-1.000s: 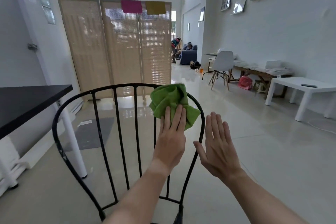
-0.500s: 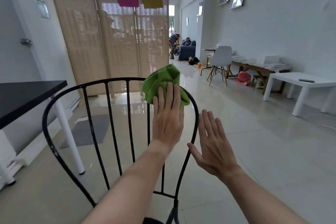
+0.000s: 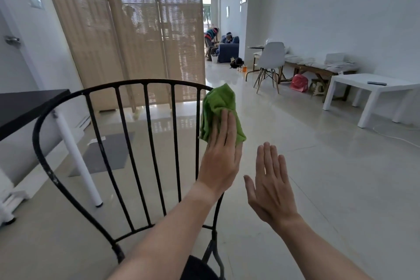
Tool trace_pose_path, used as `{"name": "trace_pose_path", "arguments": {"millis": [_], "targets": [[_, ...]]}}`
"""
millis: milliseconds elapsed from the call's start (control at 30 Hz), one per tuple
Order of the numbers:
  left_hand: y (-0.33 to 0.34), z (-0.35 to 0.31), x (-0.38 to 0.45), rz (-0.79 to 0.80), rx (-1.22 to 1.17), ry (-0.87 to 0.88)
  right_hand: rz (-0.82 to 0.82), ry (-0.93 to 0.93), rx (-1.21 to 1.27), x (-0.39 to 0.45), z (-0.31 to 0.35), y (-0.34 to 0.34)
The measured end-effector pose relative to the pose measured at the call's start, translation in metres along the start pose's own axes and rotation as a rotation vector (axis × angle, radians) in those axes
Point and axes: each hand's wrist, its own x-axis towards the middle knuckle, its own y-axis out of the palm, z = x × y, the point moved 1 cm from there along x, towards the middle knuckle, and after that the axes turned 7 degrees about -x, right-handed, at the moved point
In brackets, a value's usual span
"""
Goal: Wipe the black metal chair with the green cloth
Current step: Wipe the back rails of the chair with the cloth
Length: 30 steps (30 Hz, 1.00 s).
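Note:
The black metal chair (image 3: 145,134) stands in front of me, its curved back with several thin vertical bars facing me. A crumpled green cloth (image 3: 218,109) lies over the right side of the back's rim. My left hand (image 3: 221,157) presses flat on the cloth, fingers together, holding it against the frame; the rim under it is hidden. To the right of the chair my right hand (image 3: 271,184) hovers with fingers spread and holds nothing, apart from the frame.
A black-topped table with a white leg (image 3: 75,157) stands close on the left. A woven folding screen (image 3: 127,36) stands behind the chair. At the right are a white low table (image 3: 372,91), a wooden bench and a white chair (image 3: 270,59). People are far down the room.
My left hand has slid the cloth from the top of the chair's back down along its right rim. The right hand has stayed beside it, still empty.

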Motion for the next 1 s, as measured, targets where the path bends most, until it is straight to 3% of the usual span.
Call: {"name": "trace_pose_path", "arguments": {"millis": [100,233,467,567,700,900,1000], "targets": [[0.011,0.0,-0.023,0.037,-0.191,-0.156,0.06,0.021,0.046,-0.033,0.009,0.018],[0.022,-0.001,-0.058,0.134,-0.267,-0.373,0.132,-0.003,0.106,-0.086,0.025,0.037],[0.037,-0.017,-0.103,0.012,-0.469,-0.59,0.434,-0.042,0.258,-0.18,0.08,0.056],[0.045,-0.027,-0.114,-0.049,-0.336,-0.606,0.515,-0.05,0.249,-0.204,0.098,0.064],[0.047,-0.029,-0.103,-0.155,-0.419,-0.621,0.541,-0.055,0.276,-0.2,0.096,0.063],[0.033,-0.044,-0.025,-0.291,-0.517,-0.429,0.512,-0.018,0.299,-0.19,0.082,0.057],[0.034,-0.045,0.005,-0.252,-0.32,-0.298,0.416,0.014,0.385,-0.165,0.07,0.042]]}}
